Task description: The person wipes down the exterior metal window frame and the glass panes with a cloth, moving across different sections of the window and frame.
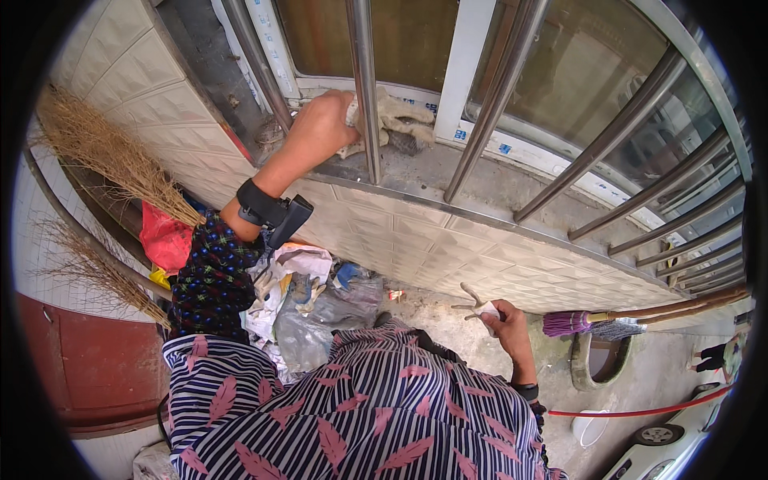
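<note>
My left hand point(327, 120) reaches through the metal window bars to the concrete sill. Its fingers close on an off-white fabric work glove point(408, 111), partly hidden behind a bar. Beneath the glove's fingers sits a small dark mesh-like item point(409, 143). Lower down and to the right, away from the wall, my right hand point(513, 336) pinches another pale work glove point(477, 303) by one end. That glove's thin fingers point up and left, and part of it is hidden in my palm.
Stainless bars point(367, 90) front the sliding window. Twig brooms point(114, 150) and a red plastic bag point(165, 237) are at left. Plastic sheeting, paper and gloves form a pile point(318, 324) below. At right are a purple-headed broom point(567, 323), a red hose point(642, 414), a car point(666, 441) and another person point(720, 357).
</note>
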The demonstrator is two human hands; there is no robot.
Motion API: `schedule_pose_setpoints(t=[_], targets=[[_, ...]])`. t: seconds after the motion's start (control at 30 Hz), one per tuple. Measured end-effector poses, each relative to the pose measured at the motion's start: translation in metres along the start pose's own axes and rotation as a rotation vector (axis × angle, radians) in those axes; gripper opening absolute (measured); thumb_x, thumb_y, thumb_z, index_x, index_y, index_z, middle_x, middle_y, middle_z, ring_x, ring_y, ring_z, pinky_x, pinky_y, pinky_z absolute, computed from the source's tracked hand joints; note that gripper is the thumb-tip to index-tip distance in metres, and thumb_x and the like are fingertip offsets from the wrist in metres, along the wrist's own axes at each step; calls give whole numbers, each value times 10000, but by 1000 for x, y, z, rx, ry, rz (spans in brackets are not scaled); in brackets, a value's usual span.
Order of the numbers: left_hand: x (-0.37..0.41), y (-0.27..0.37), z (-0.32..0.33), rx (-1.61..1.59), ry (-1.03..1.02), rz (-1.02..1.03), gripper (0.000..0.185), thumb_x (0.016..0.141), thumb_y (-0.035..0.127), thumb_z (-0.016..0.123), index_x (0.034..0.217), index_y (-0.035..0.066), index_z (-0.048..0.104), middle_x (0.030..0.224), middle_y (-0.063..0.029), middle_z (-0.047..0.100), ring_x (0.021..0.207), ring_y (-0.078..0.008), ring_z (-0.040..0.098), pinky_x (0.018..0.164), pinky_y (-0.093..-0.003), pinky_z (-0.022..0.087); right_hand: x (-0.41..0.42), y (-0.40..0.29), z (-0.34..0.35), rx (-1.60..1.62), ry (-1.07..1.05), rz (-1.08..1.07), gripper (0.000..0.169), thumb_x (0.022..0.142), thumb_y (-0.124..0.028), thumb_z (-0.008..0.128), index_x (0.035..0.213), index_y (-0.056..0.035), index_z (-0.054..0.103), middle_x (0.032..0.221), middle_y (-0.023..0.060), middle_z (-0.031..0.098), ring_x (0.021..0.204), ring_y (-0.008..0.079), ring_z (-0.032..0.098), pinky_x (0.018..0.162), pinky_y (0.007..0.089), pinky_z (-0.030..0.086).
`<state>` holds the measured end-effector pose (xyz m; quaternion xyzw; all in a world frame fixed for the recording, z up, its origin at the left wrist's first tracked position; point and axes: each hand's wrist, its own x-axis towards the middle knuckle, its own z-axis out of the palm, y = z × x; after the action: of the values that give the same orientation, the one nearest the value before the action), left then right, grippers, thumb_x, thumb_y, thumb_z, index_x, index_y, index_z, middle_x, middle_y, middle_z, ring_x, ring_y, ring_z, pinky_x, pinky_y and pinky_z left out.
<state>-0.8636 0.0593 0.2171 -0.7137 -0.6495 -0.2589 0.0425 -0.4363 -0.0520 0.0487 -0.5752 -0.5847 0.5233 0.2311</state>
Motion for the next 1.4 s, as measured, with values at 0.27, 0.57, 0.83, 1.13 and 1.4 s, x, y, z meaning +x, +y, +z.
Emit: schedule_pose_setpoints(t=[0.27,0.57,0.83,1.13,1.4], targets=[[-75,22,-4,-1019,425,-289,427,820,86,696,1203,-1,527,1121,-69,621,996,-133,589,878,-278,459,3,0,-3,-25,-24,-17,167,797,-68,713,932,13,658,632,-8,543,550,60,444,502,236,374],[-283,-60,31,239,-323,-844,406,781,179,679,1138,24,563,990,-238,656,944,-376,632,787,-393,508,-7,-24,-46,63,-45,-19,120,854,-107,679,934,-21,654,708,-47,578,607,36,454,528,202,356],[-239,-31,91,-1164,-33,-799,403,886,171,609,1225,-29,520,1133,-78,627,962,-201,619,861,-312,475,16,-55,-28,159,-69,-147,178,870,-37,646,1020,-12,553,854,-22,597,679,22,481,545,185,360],[-190,13,88,-1589,-491,-655,409,883,98,587,1267,-15,502,1214,-90,594,1088,-193,579,936,-308,451,58,-57,41,-186,-61,-334,171,846,-58,640,1000,3,597,690,45,577,602,107,491,573,254,421],[-124,63,113,-1196,-894,-32,487,863,223,676,1266,0,519,1195,-58,594,1104,-149,549,970,-292,409,79,-98,64,458,-383,-283,151,896,-39,594,1047,-31,589,887,-14,640,765,56,577,683,197,473]])
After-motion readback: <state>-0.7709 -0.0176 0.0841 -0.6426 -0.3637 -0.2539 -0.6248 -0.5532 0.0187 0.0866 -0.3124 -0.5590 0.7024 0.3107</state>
